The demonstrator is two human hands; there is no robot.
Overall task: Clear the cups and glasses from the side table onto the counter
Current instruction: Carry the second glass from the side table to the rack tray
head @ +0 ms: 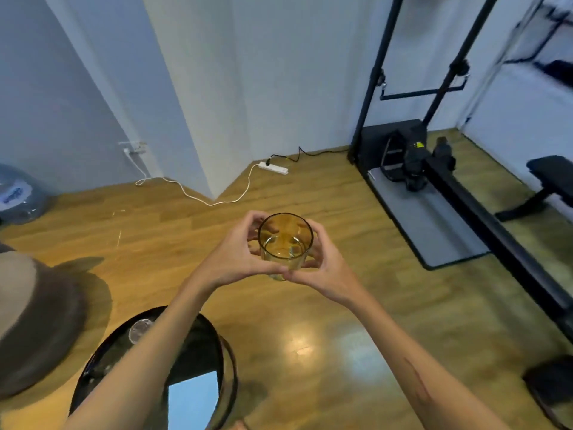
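An amber-tinted glass tumbler (284,243) is held upright in mid-air over the wooden floor, in the middle of the view. My left hand (238,252) wraps its left side and my right hand (322,259) wraps its right side, fingers meeting under its base. Below my left forearm stands the round black side table (214,346). A clear glass (140,330) seen from above sits near the table's far left rim, partly hidden by my forearm. No counter is in view.
A brown rounded seat (40,330) is at the left. A white power strip (274,168) and its cord lie by the wall corner. A black exercise frame (434,169) with a grey mat (434,228) fills the right side. A water jug (18,193) sits far left.
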